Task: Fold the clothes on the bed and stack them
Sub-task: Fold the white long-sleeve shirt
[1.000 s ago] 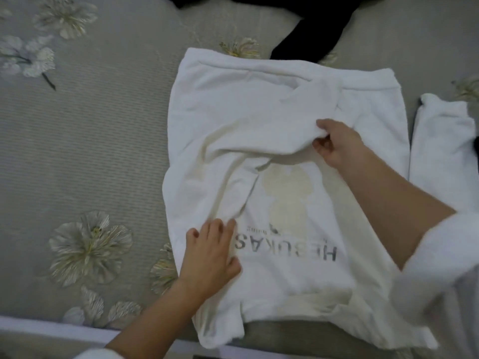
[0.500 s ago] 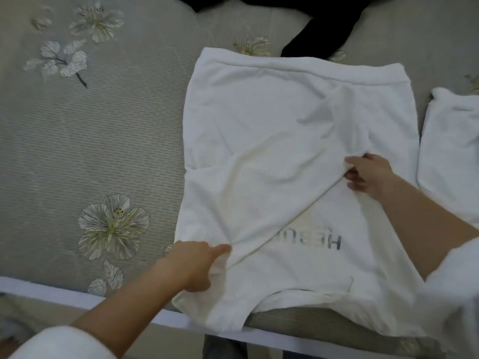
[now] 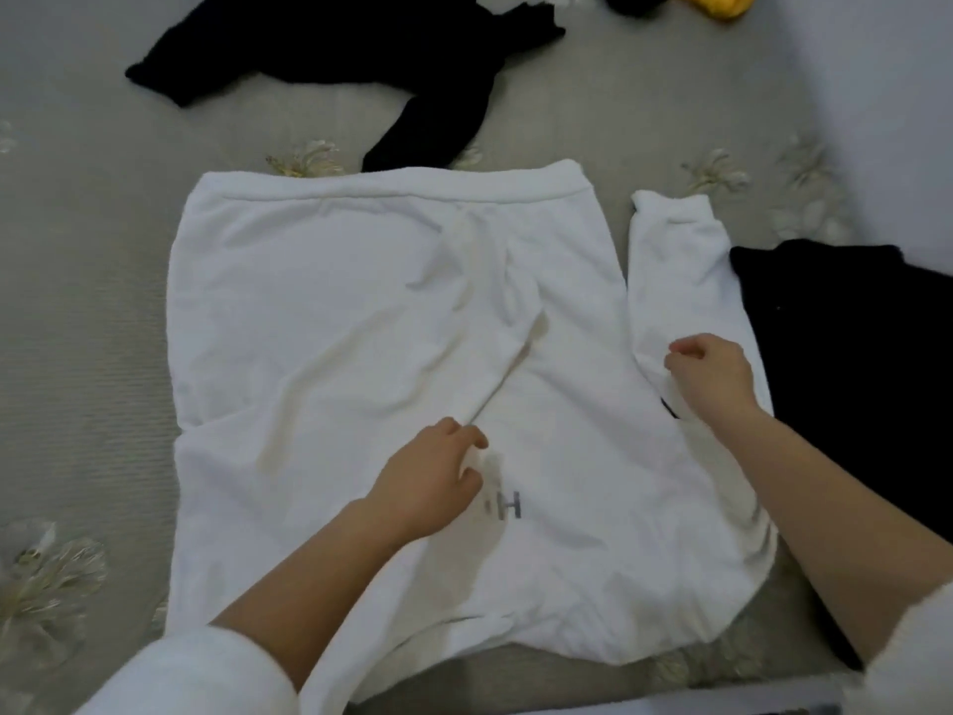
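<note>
- Plain pale bluish-white wall [image 3: 887, 85], filling the upper right corner of the view.
- Small rounded bright yellow soft object [image 3: 714, 3], cut off by the top edge; its kind cannot be told.

Soft matt white cloth sweatshirt [image 3: 361, 312]

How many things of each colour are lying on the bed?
White: 1, the white sweatshirt.
Black: 3, the far black garment, the right black garment, and the black scrap cut by the top edge.
Yellow: 1, the yellow item, also cut off.
Total: 5.
</note>
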`<state>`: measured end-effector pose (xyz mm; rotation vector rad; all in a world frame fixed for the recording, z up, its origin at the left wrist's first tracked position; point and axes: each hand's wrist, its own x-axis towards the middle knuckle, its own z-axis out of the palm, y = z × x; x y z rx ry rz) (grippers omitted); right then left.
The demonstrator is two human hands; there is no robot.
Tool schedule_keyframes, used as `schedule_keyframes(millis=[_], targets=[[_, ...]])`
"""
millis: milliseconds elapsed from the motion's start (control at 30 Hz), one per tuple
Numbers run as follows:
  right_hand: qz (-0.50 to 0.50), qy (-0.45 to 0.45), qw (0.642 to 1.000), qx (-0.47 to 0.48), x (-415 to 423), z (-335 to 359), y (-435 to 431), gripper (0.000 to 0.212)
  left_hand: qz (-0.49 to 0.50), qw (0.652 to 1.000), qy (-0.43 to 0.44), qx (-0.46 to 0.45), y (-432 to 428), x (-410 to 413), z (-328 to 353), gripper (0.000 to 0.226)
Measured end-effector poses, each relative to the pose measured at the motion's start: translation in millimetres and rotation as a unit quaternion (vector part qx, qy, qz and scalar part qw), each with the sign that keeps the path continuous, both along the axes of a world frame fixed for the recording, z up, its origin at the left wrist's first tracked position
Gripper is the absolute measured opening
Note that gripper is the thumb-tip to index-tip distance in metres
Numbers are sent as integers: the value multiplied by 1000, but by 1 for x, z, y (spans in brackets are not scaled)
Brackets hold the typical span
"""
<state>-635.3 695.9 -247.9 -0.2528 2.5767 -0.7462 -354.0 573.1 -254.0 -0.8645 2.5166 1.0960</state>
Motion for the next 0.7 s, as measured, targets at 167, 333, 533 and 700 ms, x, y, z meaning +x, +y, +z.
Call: schedule_keyframes(millis=[167, 333, 533, 700], targets=[[-47, 42, 992, 114, -46, -8, 64, 41, 28, 994, 65, 82, 39, -80, -7, 43], [-20, -21, 990, 141, -57, -26, 78, 59, -26, 989, 54, 134, 78, -121, -22, 56], [-111, -98, 989, 14, -72, -38, 75, 37, -51, 991, -77, 92, 87, -151, -32, 65], [-54, 30, 997, -45, -73, -22, 80, 36, 88, 965, -85, 230, 70, -180, -16, 43]])
